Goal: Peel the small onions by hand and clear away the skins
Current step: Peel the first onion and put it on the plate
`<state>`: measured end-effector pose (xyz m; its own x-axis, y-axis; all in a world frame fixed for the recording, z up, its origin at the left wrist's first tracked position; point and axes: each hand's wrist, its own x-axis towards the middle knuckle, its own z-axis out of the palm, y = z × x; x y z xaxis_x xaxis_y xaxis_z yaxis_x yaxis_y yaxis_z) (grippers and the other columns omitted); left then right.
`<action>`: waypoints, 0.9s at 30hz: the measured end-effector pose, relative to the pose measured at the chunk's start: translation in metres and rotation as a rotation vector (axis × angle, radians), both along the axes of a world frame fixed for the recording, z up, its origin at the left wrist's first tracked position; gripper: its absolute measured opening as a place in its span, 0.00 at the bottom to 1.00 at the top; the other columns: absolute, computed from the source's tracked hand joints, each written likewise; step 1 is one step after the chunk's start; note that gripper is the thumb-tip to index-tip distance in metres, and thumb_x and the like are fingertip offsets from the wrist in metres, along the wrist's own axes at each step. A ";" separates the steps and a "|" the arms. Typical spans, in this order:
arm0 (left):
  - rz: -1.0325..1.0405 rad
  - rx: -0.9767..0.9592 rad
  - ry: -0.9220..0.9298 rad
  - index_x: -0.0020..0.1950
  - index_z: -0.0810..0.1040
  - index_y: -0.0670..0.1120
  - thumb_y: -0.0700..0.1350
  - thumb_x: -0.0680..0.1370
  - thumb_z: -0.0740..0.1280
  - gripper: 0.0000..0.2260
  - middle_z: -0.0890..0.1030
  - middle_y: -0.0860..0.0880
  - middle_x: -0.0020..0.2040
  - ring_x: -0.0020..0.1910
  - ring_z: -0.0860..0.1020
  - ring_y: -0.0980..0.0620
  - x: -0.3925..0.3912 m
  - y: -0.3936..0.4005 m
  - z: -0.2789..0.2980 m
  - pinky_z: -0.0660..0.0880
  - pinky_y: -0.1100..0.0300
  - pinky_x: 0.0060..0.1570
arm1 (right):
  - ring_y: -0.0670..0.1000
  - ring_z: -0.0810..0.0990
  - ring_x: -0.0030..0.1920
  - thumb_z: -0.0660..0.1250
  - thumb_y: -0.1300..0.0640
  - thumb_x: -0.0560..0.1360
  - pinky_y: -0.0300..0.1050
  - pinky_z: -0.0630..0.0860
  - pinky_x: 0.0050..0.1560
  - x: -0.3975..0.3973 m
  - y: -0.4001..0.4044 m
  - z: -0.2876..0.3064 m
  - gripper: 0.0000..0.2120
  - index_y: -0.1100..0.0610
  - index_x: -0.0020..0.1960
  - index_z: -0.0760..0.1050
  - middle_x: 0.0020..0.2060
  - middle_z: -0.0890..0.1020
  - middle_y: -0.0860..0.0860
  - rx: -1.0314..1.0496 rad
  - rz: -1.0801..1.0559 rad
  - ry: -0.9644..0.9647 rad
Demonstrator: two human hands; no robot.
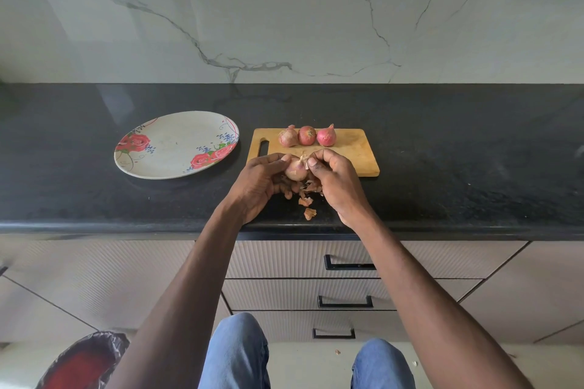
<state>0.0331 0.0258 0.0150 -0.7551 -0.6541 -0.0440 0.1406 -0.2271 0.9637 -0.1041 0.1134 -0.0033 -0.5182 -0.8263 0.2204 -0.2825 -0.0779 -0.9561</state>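
Centrally, left hand (259, 180) cups round onion (296, 170); papery skins (308, 199) below.

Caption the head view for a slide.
Left hand holds a small onion while the right hand pinches its skin; three more wait on the cutting board.

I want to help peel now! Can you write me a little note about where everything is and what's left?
Left hand holds the onion being peeled; right hand pinches its skin at the top.
Three unpeeled onions sit in a row on the wooden cutting board.
Loose skins lie on the black counter under the hands.
Floral plate has nothing on it.
Left: finish this onion, peel three more, clear skins.
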 end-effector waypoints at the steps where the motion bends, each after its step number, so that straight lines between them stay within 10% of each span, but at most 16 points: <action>1: 0.002 0.001 -0.002 0.53 0.79 0.36 0.40 0.84 0.60 0.10 0.81 0.37 0.43 0.33 0.80 0.49 0.000 0.000 0.000 0.77 0.61 0.31 | 0.49 0.81 0.46 0.62 0.57 0.83 0.55 0.82 0.51 0.000 0.000 0.000 0.08 0.54 0.48 0.79 0.44 0.83 0.51 0.003 -0.002 -0.007; 27: 0.051 0.049 0.043 0.57 0.74 0.37 0.40 0.85 0.58 0.08 0.81 0.38 0.46 0.37 0.80 0.47 0.000 0.000 -0.001 0.79 0.60 0.32 | 0.52 0.84 0.48 0.59 0.59 0.84 0.53 0.84 0.50 0.000 0.001 0.001 0.10 0.57 0.48 0.78 0.46 0.85 0.55 0.009 -0.040 -0.096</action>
